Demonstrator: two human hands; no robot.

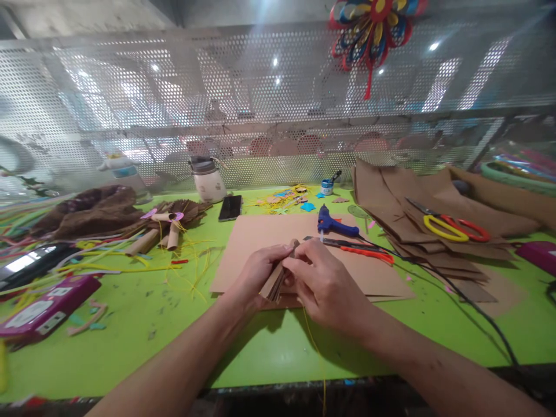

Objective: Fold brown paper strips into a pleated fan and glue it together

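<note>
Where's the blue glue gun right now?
In the head view, the glue gun lies right of centre, just beyond the right hand and beside the red-handled tool.

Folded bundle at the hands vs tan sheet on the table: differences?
Pose: the folded bundle is pleated narrow and held in the left hand, with the right hand against it; the tan sheet lies flat on the table. Size: the sheet is far larger than the bundle. Shade: the bundle looks darker than the sheet. Shared: both look like paper.

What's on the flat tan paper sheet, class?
A blue plastic glue gun and red-handled black tool. Left hand, right hand and pleated brown paper partly hide the sheet.
</note>
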